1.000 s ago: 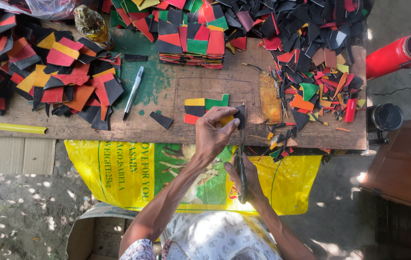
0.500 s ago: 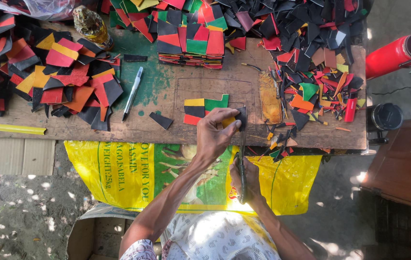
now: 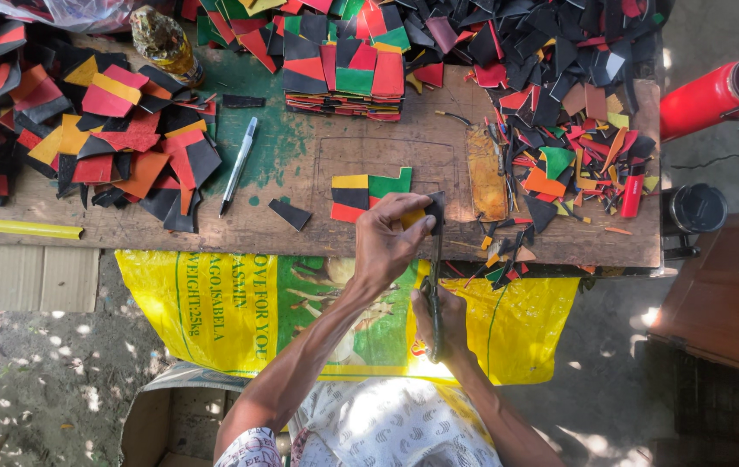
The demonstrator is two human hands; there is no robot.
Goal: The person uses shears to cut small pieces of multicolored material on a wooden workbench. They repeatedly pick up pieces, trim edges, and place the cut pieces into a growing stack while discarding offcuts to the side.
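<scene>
My left hand (image 3: 391,238) pinches a small black and yellow piece (image 3: 425,212) at the near edge of the wooden bench (image 3: 369,147). Below it, my right hand (image 3: 440,322) grips dark scissors (image 3: 435,285), whose blades point up into that piece. Just behind my left hand lies a patch of yellow, green, black and red pieces (image 3: 367,192). A single black offcut (image 3: 290,214) rests to the left of it.
Heaps of red, black, yellow and orange pieces cover the bench's left (image 3: 101,138), back and right. A neat stack (image 3: 348,82) stands at the back middle. A pen (image 3: 238,164), a bottle (image 3: 162,39), a red cylinder (image 3: 707,95) and a yellow sack (image 3: 214,303) are near.
My left hand has shifted slightly and the scissors have worked a little further up into the held piece. Everything on the bench stays where it was.
</scene>
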